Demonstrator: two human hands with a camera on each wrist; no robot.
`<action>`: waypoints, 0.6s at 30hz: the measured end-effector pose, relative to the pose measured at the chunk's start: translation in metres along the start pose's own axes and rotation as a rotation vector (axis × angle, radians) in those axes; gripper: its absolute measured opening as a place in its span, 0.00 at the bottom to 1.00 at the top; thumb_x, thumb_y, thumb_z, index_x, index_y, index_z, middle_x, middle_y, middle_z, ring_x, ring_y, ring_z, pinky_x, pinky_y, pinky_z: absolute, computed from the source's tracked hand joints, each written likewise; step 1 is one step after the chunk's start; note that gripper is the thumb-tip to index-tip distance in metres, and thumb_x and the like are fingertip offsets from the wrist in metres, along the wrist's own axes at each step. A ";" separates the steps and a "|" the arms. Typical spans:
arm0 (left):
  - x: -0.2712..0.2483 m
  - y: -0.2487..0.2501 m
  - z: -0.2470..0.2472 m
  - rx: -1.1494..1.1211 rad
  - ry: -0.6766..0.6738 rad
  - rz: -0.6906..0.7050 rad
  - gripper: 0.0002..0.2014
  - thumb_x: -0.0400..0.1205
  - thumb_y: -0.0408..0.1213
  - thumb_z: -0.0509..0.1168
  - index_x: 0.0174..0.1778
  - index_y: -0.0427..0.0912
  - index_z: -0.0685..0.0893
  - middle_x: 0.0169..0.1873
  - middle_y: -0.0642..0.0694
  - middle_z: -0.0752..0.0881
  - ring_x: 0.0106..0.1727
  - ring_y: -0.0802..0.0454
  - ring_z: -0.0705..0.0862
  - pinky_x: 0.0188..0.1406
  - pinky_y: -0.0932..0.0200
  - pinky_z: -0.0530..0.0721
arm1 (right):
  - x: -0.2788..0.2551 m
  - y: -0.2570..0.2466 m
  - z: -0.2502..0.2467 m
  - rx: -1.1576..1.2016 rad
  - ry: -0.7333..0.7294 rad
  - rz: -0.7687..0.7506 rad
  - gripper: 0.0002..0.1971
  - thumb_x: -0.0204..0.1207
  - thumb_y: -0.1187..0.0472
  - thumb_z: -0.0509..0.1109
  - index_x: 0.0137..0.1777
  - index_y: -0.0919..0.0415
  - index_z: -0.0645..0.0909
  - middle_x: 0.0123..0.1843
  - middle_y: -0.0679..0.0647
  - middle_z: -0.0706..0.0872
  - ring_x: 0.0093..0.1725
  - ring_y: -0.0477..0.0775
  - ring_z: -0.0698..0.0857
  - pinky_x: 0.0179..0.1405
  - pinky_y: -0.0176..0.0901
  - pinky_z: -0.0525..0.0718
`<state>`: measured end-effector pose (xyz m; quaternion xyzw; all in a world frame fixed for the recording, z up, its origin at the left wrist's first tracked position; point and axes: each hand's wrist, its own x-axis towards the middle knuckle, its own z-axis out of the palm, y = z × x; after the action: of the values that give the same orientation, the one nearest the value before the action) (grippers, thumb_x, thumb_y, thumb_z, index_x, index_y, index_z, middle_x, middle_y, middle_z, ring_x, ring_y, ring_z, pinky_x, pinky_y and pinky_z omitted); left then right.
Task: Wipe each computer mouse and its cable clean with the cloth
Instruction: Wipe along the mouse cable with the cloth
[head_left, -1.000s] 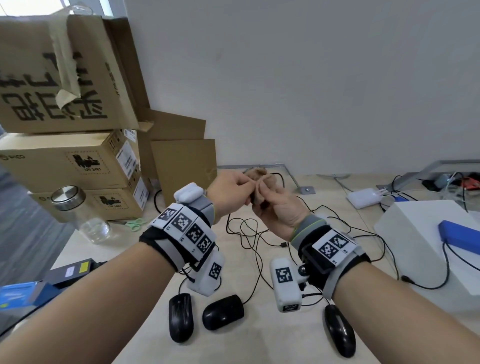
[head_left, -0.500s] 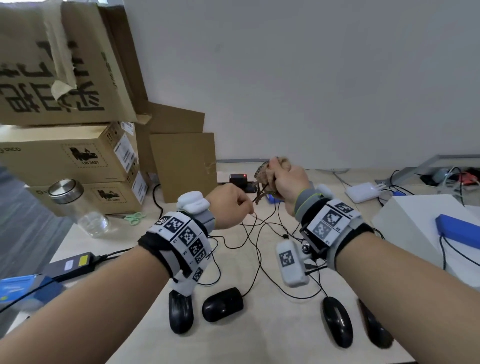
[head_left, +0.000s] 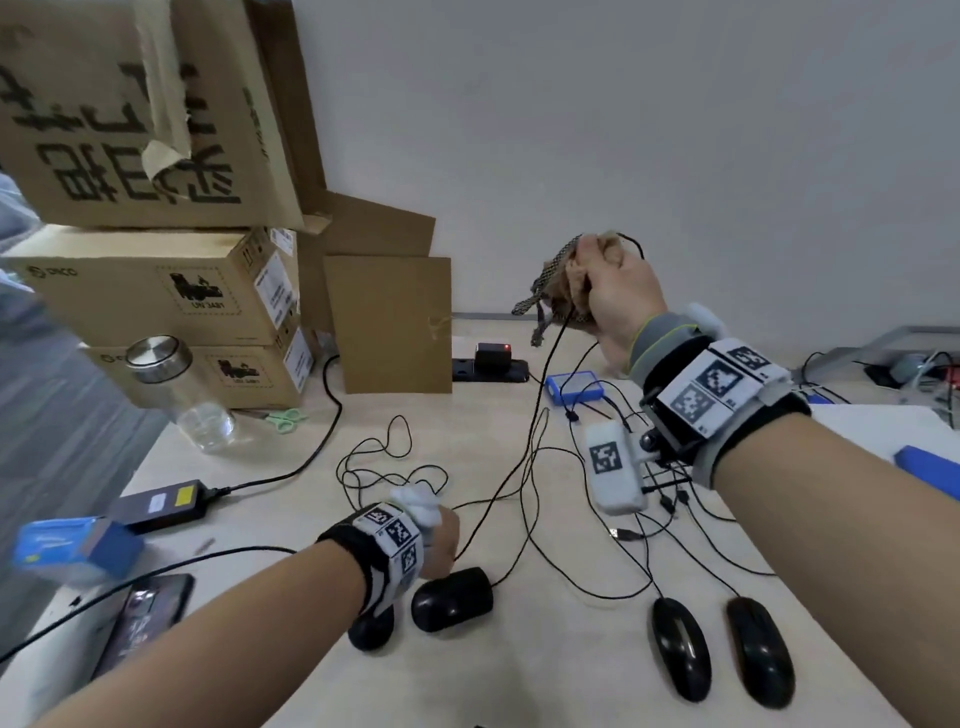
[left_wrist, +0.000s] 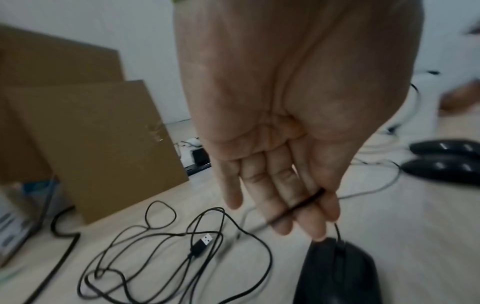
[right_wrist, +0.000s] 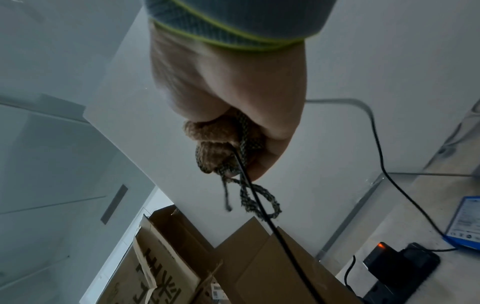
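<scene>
Cardboard boxes (head_left: 156, 291) stacked at the far left are the biggest things on the pale desk (head_left: 545, 670), with a flat cardboard sheet (head_left: 392, 322) leaning on the wall beside them. Nearer the left edge lie a glass jar with a metal lid (head_left: 179, 395), a black power adapter (head_left: 161, 504) and a phone (head_left: 140, 623). A blue case (head_left: 575, 387) and a power strip (head_left: 488, 366) sit near the wall.

Four black mice lie along the near side: two at the right (head_left: 680, 647) (head_left: 761, 649), side by side, and two at the left, one (head_left: 452, 597) just under the left hand (head_left: 441, 540), the other (head_left: 371, 626) partly hidden by that wrist. Loose cables (head_left: 395, 467) tangle across the middle of the desk.

Right hand (head_left: 618, 291) is raised above the desk, fist closed round a brown cloth (right_wrist: 210, 148) bunched about a thin black cable (head_left: 540, 405); the cable runs taut down from the fist to the left hand. A patterned edge of the cloth hangs loose (in the wrist view it dangles as a loop).

The left hand is low, its fingers (left_wrist: 283, 197) fairly straight and pointing down, the cable pinched between thumb and fingers close to where it enters the mouse below.
</scene>
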<state>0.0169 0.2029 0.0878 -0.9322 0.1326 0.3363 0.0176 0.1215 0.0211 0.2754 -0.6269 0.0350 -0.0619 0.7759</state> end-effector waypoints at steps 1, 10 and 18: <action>0.001 -0.001 -0.007 0.038 -0.040 0.029 0.15 0.84 0.44 0.61 0.62 0.42 0.85 0.61 0.46 0.87 0.61 0.46 0.85 0.52 0.58 0.80 | -0.002 0.003 0.000 -0.007 -0.021 0.024 0.17 0.86 0.57 0.62 0.33 0.54 0.69 0.21 0.45 0.75 0.32 0.52 0.73 0.48 0.52 0.75; -0.020 0.036 -0.106 -1.404 0.453 0.293 0.08 0.88 0.37 0.60 0.59 0.41 0.80 0.48 0.44 0.90 0.48 0.50 0.86 0.53 0.54 0.82 | -0.024 0.041 0.004 -0.037 -0.119 0.046 0.18 0.87 0.60 0.61 0.33 0.58 0.69 0.22 0.47 0.75 0.24 0.44 0.73 0.26 0.30 0.75; -0.015 0.057 -0.109 -1.127 0.684 0.153 0.14 0.85 0.46 0.62 0.35 0.46 0.79 0.27 0.50 0.81 0.27 0.53 0.76 0.28 0.59 0.69 | -0.029 0.045 -0.007 -0.020 0.025 0.068 0.18 0.86 0.63 0.62 0.32 0.56 0.68 0.23 0.47 0.74 0.19 0.41 0.71 0.21 0.28 0.73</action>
<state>0.0592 0.1380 0.1847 -0.8409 0.0005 0.0394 -0.5398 0.0939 0.0282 0.2291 -0.6323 0.0665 -0.0429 0.7707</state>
